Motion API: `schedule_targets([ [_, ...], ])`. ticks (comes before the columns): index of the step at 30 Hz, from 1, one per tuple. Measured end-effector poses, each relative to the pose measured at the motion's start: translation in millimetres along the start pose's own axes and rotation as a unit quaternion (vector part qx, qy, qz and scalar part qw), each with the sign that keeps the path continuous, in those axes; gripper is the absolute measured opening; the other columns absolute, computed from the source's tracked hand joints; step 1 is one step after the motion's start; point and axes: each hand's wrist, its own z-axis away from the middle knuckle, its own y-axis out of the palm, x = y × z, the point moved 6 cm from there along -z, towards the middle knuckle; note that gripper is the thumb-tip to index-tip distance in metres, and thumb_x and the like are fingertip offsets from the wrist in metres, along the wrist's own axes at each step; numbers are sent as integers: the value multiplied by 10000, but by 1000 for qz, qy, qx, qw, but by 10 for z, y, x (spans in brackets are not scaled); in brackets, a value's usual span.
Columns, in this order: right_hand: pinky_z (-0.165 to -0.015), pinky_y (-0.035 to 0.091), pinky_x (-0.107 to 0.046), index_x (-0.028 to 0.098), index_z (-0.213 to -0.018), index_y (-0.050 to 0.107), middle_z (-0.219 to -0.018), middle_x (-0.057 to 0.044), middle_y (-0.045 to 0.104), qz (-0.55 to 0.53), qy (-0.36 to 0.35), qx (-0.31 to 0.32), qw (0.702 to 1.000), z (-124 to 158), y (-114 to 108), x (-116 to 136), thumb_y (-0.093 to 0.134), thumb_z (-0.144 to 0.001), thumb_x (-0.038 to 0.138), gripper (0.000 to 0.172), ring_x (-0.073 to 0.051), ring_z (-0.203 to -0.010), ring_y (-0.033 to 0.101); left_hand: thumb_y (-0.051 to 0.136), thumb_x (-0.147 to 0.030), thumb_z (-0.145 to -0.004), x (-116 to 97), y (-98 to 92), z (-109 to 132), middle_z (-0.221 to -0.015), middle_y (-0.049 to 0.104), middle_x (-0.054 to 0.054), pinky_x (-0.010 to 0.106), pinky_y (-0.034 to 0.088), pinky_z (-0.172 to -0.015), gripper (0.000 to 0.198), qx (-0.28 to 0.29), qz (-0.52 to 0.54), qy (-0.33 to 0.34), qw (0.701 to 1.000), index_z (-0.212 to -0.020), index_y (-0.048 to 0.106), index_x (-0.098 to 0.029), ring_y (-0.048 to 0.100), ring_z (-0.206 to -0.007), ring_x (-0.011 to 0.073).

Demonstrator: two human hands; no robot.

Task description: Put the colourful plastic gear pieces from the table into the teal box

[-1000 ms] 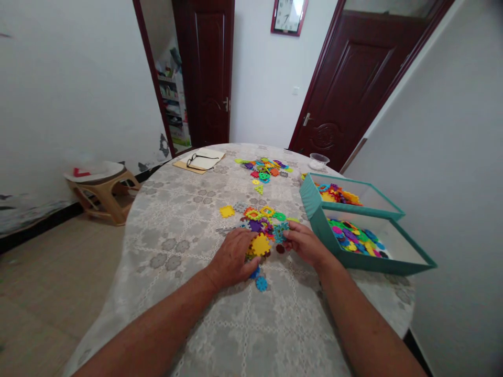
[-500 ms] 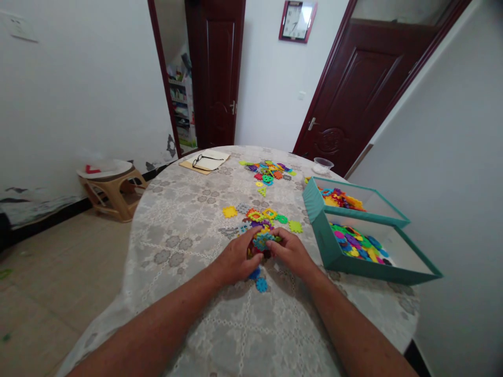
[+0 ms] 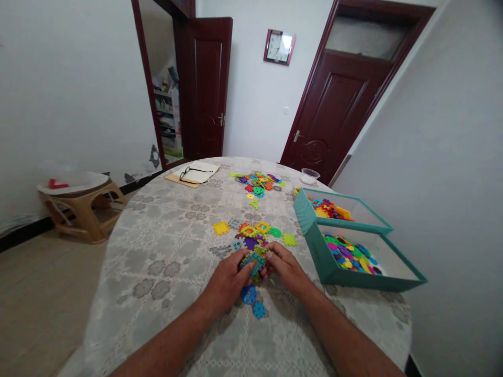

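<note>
My left hand is closed around a small built piece of interlocking plastic tiles, with teal and yellow notched edges. At its right side my right hand pinches a yellow-green tile against the built piece. Fingers hide part of both. Just beyond lie a purple tile, a yellow square tile, a lime square tile, a green ring tile and grey tiles. Two blue round pieces, one a toothed disc, lie on the near side of my hands.
Two teal boxes of coloured pieces stand on the right of the patterned tablecloth. Farther back are a pile of tiles, a notebook with glasses on it, and a clear plastic bowl. A stool stands left.
My view has tilted up slightly and shifted. The built piece has turned in my left hand, and a yellow-green tile now shows at my right fingertips.
</note>
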Motion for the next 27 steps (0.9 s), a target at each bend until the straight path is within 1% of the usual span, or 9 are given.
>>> schedule_targets([
  [5, -526, 410, -252, 213, -1047, 652, -648, 39, 610, 192, -18, -108, 975, 13, -208, 308, 553, -965, 498, 313, -134, -523, 540, 536, -390, -923, -114, -201, -17, -862, 729, 14, 270, 479, -683, 263, -74, -69, -1, 995, -1017, 704, -211, 659, -731, 180],
  [10, -593, 428, -260, 210, -1083, 720, -670, 23, 654, 375, -39, -100, 921, -136, -528, 746, 525, -950, 361, 280, -153, -615, 590, 516, -408, -928, -136, -372, -78, -800, 712, -5, 275, 490, -691, 295, -99, -49, -25, 994, -1064, 689, -213, 654, -719, 187],
  [12, -574, 434, -258, 199, -1111, 732, -722, 6, 700, 387, -33, -121, 913, -345, -816, 906, 547, -894, 284, 298, -147, -591, 587, 515, -377, -924, -148, -378, -99, -820, 718, -2, 283, 494, -723, 274, -102, -60, -26, 993, -1067, 686, -218, 660, -759, 195],
  [15, -486, 397, -240, 170, -1014, 753, -702, -13, 715, 338, 17, -219, 915, -751, -1424, 1140, 622, -790, 203, 262, -124, -489, 545, 506, -314, -916, -203, -340, -113, -927, 740, -1, 296, 499, -807, 252, -105, -75, -2, 992, -1084, 680, -240, 668, -854, 200],
  [17, -447, 363, -227, 140, -989, 738, -671, -28, 701, 322, 25, -272, 906, -1008, -1790, 1326, 626, -788, 190, 236, -106, -442, 503, 498, -307, -926, -233, -310, -107, -973, 744, -6, 293, 499, -837, 237, -104, -75, 18, 992, -1075, 675, -256, 669, -904, 200],
  [19, -449, 378, -222, 120, -1065, 713, -681, -36, 697, 307, 23, -323, 895, -1185, -2086, 1493, 643, -803, 200, 283, -99, -442, 493, 502, -311, -937, -237, -290, -94, -992, 744, -1, 290, 495, -844, 224, -95, -83, 26, 992, -1068, 678, -263, 669, -915, 203],
  [21, -461, 407, -231, 104, -1192, 669, -687, -33, 688, 292, 22, -365, 884, -1265, -2274, 1601, 667, -808, 203, 396, -102, -450, 497, 521, -300, -931, -213, -298, -73, -1014, 742, 15, 294, 487, -840, 241, -89, -98, 17, 991, -1106, 682, -257, 669, -899, 207],
  [24, -463, 422, -245, 87, -1320, 609, -647, -11, 647, 279, 19, -395, 875, -1231, -2289, 1616, 679, -808, 194, 528, -116, -456, 505, 546, -294, -921, -155, -357, -40, -980, 731, 31, 303, 475, -800, 347, -96, -106, -10, 990, -1247, 651, -240, 659, -828, 208],
  [27, -475, 437, -238, 119, -1273, 659, -632, -3, 629, 277, 9, -367, 888, -1058, -1926, 1443, 671, -822, 233, 465, -131, -502, 546, 558, -316, -927, -99, -404, -35, -854, 697, 5, 289, 456, -731, 421, -100, -86, -19, 991, -1337, 601, -236, 628, -733, 190],
])
